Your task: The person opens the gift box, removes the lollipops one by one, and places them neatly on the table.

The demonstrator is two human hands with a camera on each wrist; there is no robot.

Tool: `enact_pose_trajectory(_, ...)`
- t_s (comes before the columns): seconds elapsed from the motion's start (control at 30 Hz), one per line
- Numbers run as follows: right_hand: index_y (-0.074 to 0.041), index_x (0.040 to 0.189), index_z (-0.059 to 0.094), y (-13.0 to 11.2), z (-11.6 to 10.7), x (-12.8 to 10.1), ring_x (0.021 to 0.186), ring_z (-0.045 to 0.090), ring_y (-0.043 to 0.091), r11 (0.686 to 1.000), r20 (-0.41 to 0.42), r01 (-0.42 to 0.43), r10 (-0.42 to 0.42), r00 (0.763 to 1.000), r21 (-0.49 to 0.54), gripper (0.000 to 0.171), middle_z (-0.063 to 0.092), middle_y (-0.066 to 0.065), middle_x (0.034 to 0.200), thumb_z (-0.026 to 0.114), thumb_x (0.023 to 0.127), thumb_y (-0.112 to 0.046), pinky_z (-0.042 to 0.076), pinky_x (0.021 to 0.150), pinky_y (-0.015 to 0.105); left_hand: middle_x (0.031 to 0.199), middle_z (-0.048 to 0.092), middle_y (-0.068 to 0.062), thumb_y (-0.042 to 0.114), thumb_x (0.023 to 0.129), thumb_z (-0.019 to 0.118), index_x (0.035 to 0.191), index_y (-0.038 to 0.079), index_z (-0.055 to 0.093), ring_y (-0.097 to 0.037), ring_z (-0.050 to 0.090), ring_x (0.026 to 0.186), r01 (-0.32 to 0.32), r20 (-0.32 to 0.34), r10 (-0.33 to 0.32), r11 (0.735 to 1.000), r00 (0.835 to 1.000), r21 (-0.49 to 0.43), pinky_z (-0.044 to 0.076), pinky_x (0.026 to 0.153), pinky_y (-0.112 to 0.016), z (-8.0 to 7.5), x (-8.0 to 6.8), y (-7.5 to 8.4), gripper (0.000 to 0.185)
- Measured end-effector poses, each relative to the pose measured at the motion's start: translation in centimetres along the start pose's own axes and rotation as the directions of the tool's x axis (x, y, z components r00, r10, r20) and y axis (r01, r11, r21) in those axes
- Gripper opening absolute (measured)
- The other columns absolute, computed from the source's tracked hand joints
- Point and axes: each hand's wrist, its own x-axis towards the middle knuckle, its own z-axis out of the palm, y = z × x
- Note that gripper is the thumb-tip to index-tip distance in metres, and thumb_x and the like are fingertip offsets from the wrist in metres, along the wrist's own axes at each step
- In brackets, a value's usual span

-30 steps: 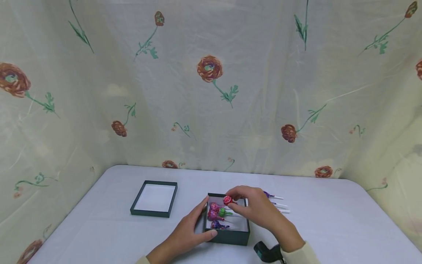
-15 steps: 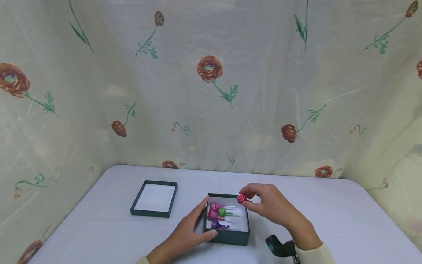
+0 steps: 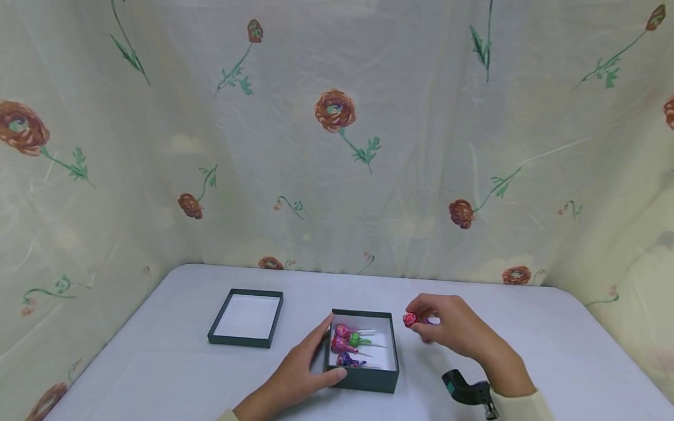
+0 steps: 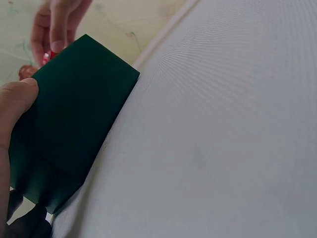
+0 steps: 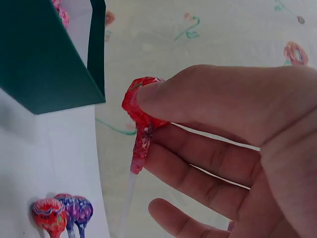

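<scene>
A dark green open box point(image 3: 368, 383) holds several wrapped lollipops point(image 3: 348, 340) in pink, green and purple. My left hand point(image 3: 316, 356) grips the box's front left corner, thumb on the front wall point(image 4: 74, 124). To the right of the box, my right hand point(image 3: 423, 326) pinches a red lollipop point(image 3: 409, 319) by its head, just above the table. In the right wrist view the thumb presses on the red lollipop point(image 5: 141, 109), whose stick hangs down. Below it, a red lollipop point(image 5: 48, 216) and a purple one point(image 5: 77, 210) lie on the table.
The box's lid point(image 3: 246, 318) lies upturned on the white table point(image 3: 158, 374), to the left of the box. A floral cloth point(image 3: 337, 146) hangs behind and at both sides. A black wrist-worn camera point(image 3: 466, 390) shows near my right sleeve.
My right hand has carried the red lollipop from above the box rightward, past its right wall, and lower toward the table. The left hand and the box have not moved.
</scene>
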Motion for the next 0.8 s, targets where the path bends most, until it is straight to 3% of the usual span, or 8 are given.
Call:
enact_pose_trajectory(0.17,-0.014,0.097,0.07,0.9,-0.4,0.0,0.081,0.062,0.01,0.998,-0.007,-0.043,0.043,0.999,-0.046,0.015,0.067,-0.008,0.085,0.076,0.083,-0.015,0.054,0.085,0.046,0.157,0.027,0.001,0.06,0.081,0.066,0.152,0.044,0.016,-0.03,0.027,0.142,-0.006,0.001,0.006,1.0,1.0,-0.001,0.025,0.109,-0.063,0.0,0.0,0.1,0.089)
enact_pose_trajectory(0.5,-0.009,0.099,0.07,2.6,-0.6,-0.2,0.081,0.058,0.015,0.985,0.02,-0.164,0.165,0.986,-0.046,0.021,0.065,-0.002,0.085,0.078,0.08,-0.012,0.054,0.073,0.033,0.157,0.027,0.002,0.059,0.081,0.067,0.152,0.044,0.016,-0.03,0.026,0.143,0.002,0.005,-0.002,1.0,1.0,-0.005,0.025,0.109,-0.063,0.0,0.0,0.1,0.088)
enact_pose_trajectory(0.8,-0.01,0.093,0.07,3.8,-0.2,-0.3,0.075,0.054,0.014,0.981,0.019,-0.176,0.178,0.984,-0.085,0.017,0.06,-0.003,0.078,0.078,0.078,-0.008,0.05,0.07,0.03,0.157,0.026,0.001,0.059,0.081,0.067,0.152,0.045,0.015,-0.031,0.026,0.143,0.002,0.005,-0.002,1.0,1.0,-0.003,0.025,0.108,-0.064,0.0,-0.1,0.0,0.089)
